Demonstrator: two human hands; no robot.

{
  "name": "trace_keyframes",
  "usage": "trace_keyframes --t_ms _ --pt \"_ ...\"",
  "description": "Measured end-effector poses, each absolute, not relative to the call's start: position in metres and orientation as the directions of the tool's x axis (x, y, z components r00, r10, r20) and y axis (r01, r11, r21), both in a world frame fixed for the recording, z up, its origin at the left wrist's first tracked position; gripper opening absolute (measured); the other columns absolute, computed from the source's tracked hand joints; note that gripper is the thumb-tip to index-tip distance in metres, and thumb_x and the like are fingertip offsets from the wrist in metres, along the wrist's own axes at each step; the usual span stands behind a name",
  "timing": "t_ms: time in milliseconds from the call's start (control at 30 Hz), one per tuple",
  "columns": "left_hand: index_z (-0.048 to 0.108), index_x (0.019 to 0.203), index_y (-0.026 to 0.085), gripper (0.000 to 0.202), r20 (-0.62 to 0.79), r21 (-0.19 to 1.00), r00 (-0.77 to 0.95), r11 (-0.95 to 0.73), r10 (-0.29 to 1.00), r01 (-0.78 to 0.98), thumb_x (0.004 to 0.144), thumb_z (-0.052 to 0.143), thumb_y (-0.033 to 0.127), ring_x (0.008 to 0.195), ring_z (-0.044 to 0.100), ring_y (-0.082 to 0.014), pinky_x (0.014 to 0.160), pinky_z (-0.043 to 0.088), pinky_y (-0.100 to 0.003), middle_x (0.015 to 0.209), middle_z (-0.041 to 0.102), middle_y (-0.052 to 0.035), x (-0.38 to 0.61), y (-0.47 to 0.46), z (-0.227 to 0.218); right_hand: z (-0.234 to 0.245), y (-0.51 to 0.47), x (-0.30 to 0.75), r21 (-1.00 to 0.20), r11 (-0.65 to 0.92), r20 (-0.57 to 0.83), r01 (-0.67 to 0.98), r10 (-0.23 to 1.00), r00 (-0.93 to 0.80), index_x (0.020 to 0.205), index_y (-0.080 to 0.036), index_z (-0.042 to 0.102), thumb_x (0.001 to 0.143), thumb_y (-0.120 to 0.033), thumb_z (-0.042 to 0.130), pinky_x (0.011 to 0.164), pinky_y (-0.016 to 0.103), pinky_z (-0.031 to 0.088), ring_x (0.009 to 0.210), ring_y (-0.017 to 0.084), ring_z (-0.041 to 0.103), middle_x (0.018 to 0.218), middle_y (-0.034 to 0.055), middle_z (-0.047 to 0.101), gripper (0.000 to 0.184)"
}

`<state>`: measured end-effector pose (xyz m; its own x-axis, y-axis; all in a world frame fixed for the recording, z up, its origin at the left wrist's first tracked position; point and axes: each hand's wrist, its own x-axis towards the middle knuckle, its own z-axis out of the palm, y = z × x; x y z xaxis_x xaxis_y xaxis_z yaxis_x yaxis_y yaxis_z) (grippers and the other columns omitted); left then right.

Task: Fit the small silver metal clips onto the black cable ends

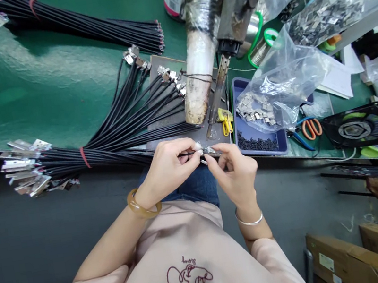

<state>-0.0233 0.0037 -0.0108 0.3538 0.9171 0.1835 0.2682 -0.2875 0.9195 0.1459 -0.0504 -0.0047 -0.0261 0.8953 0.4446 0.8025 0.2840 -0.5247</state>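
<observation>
My left hand [171,168] pinches the end of a black cable [186,154] between thumb and fingertips, at the table's front edge. Close against it, my right hand [234,168] has thumb and forefinger closed on a small metal connector piece [208,150] at the cable's tip. Whether the piece sits on the cable or only touches it, I cannot tell. To the left lies a bundle of black cables [107,150] tied with a red band, with metal connectors [26,165] at its far end. More finished-looking ends with metal connectors [166,74] fan out over a grey board [158,129].
A plastic-wrapped hose [196,73] and a soldering iron [218,89] hang down just beyond my hands. Right of them are a yellow clip [226,123], a blue tray [283,138] of small parts, pliers [299,138], solder spools [262,48] and a black fan [357,127]. Another cable bundle [84,22] lies behind.
</observation>
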Motion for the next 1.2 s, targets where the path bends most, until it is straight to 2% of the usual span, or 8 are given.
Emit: trace_keyframes --t_ms 200,300,400,533,733,900,1067,1200 --pt "0.066 0.071 0.013 0.011 0.151 0.951 0.406 -0.245 0.902 0.190 0.081 0.063 0.015 0.053 0.041 -0.0068 0.049 0.032 -0.020 0.059 0.054 0.0027 -0.030 0.001 -0.010 -0.010 -0.043 0.140 -0.851 0.120 0.162 0.511 0.986 0.038 0.083 -0.021 0.058 0.096 -0.032 0.057 0.046 0.020 0.030 0.045 0.006 0.039 0.055 -0.0089 0.043 0.017" --pt "0.069 0.073 0.013 0.014 0.060 0.989 0.451 -0.115 0.891 0.096 0.083 0.061 0.019 0.058 0.049 -0.0091 0.052 0.036 -0.020 0.065 0.062 -0.0010 -0.034 0.002 -0.010 -0.001 -0.045 0.158 -0.910 0.110 0.206 0.400 0.956 0.207 0.083 -0.022 0.057 0.095 -0.039 0.058 0.043 0.021 0.027 0.042 0.007 0.036 0.053 -0.0093 0.043 0.021" --pt "0.070 0.073 0.012 0.017 0.015 0.997 0.473 -0.049 0.881 0.061 0.083 0.061 0.021 0.063 0.056 -0.0119 0.057 0.042 -0.022 0.069 0.066 -0.0040 -0.035 0.006 -0.011 0.009 -0.039 0.189 -0.779 0.052 0.391 0.625 0.819 0.420 0.084 -0.021 0.061 0.094 -0.039 0.057 0.049 0.024 0.032 0.047 0.009 0.043 0.058 -0.0061 0.051 0.022" --pt "0.069 0.068 0.013 0.019 0.042 0.988 0.499 -0.110 0.865 0.107 0.084 0.061 0.021 0.057 0.050 -0.0097 0.053 0.037 -0.021 0.064 0.062 -0.0014 -0.036 0.012 -0.007 0.009 -0.019 0.232 -0.522 -0.059 0.283 0.851 0.929 0.237 0.080 -0.019 0.068 0.090 -0.035 0.063 0.059 0.027 0.037 0.055 0.010 0.046 0.072 -0.0014 0.065 0.019" --pt "0.071 0.075 0.016 0.015 0.239 0.855 0.584 -0.453 0.776 0.252 0.085 0.060 0.013 0.058 0.047 -0.0096 0.056 0.035 -0.022 0.065 0.061 0.0011 -0.035 0.011 0.001 0.001 0.008 0.253 -0.478 0.012 0.058 0.879 0.998 0.018 0.082 -0.018 0.068 0.085 -0.027 0.065 0.063 0.026 0.035 0.058 0.010 0.047 0.080 0.0003 0.070 0.010" --pt "0.065 0.071 0.015 0.018 0.322 0.711 0.568 -0.589 0.758 0.383 0.085 0.055 0.010 0.060 0.051 -0.0113 0.059 0.038 -0.024 0.066 0.060 -0.0005 -0.027 0.006 -0.007 0.008 -0.001 0.244 -0.434 0.002 0.153 0.901 0.986 0.072 0.080 -0.019 0.063 0.088 -0.028 0.062 0.059 0.026 0.032 0.051 0.008 0.039 0.066 -0.0046 0.059 0.012" --pt "0.063 0.072 0.014 0.010 0.232 0.893 0.388 -0.354 0.892 0.277 0.082 0.062 0.015 0.059 0.056 -0.0097 0.055 0.043 -0.019 0.067 0.063 -0.0005 -0.019 0.005 -0.015 0.010 -0.026 0.219 -0.731 0.010 0.338 0.682 0.874 0.350 0.079 -0.019 0.060 0.088 -0.030 0.066 0.048 0.024 0.026 0.045 0.005 0.028 0.076 -0.0026 0.068 0.015" --pt "0.064 0.073 0.013 0.006 0.070 0.974 0.279 -0.126 0.958 0.188 0.077 0.066 0.017 0.060 0.059 -0.0088 0.054 0.047 -0.015 0.068 0.064 0.0000 -0.015 0.005 -0.016 0.000 -0.039 0.183 -0.922 0.090 0.199 0.376 0.945 0.262 0.083 -0.020 0.061 0.086 -0.028 0.070 0.044 0.022 0.029 0.043 0.004 0.036 0.085 0.0000 0.075 0.012"
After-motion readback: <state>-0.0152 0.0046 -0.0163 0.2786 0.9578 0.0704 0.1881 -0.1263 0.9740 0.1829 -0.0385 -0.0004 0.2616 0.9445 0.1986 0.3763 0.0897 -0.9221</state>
